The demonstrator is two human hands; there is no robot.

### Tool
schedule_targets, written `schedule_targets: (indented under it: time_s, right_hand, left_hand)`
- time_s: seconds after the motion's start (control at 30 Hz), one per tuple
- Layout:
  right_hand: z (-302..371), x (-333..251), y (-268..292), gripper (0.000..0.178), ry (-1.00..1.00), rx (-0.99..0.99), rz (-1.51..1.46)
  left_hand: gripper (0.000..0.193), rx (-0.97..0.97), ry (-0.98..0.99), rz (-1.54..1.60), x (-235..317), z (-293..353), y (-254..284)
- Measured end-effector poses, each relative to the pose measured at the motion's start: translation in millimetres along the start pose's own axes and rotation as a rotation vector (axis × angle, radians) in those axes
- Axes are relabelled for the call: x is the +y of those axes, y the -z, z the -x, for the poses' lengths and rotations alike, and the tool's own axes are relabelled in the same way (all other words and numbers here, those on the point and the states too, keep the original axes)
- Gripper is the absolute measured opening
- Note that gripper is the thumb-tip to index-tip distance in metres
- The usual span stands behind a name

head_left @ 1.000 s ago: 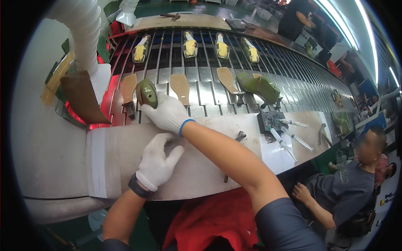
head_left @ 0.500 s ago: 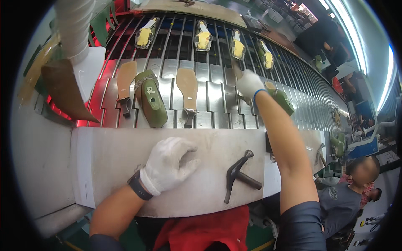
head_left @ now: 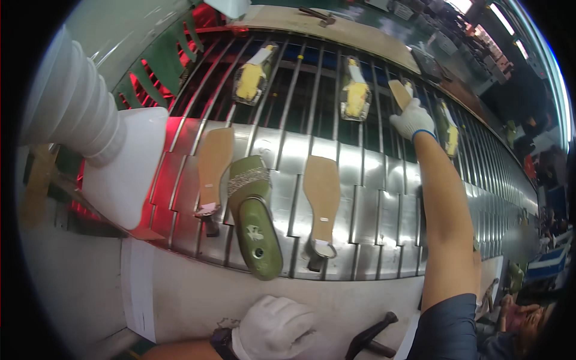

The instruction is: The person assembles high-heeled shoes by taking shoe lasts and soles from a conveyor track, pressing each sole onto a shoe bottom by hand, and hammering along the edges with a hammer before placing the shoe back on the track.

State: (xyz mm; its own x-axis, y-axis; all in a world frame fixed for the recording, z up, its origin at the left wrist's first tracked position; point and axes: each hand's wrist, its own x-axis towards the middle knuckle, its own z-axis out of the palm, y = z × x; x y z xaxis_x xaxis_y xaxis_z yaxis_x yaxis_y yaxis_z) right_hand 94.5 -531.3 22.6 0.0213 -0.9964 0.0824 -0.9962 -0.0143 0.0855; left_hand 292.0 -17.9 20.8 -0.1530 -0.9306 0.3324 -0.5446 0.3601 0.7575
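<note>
The right hand (head_left: 411,118) closes on one tan insole (head_left: 399,94) at the conveyor's (head_left: 384,198) far side. Two more tan insoles (head_left: 323,192) and one green shoe last (head_left: 255,225) lie nearer. The left hand (head_left: 273,329) rests loosely curled and empty on the tabletop (head_left: 180,300) beside one hammer (head_left: 369,339).

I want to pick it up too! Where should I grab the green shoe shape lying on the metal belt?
Probably grab the green shoe form across its narrow sides, at the smooth lower part, reaching from the near white bench. It lies lengthwise toward you, with tan insoles close on both sides.
</note>
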Motion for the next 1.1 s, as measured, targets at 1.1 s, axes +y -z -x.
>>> schedule_targets:
  time_s: [1.1]
  right_hand:
    - [523, -13, 69, 0.056, 0.244, -0.011, -0.708]
  left_hand:
    - [0.049, 0.446, 0.108, 0.654, 17, 151, 78]
